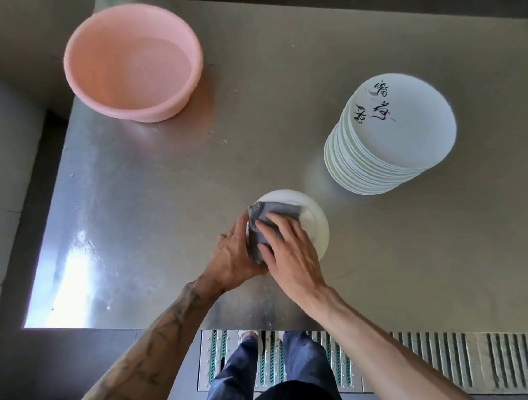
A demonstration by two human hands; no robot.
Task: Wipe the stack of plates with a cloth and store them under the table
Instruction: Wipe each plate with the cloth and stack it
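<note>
A single white plate (312, 224) lies near the front middle of the steel table (147, 194). A grey cloth (264, 219) is draped over its left part. My right hand (288, 255) lies on the cloth with fingers spread and presses it onto the plate. My left hand (234, 256) grips the plate's left edge, partly under the cloth. A tall stack of white plates (391, 137) stands to the right, and its top plate bears dark brush lettering.
A pink plastic basin (132, 64) sits at the table's far left corner. Below the table's front edge a metal floor grate (462, 361) runs along the floor, with my legs and shoes over it. A grey wall lies to the left.
</note>
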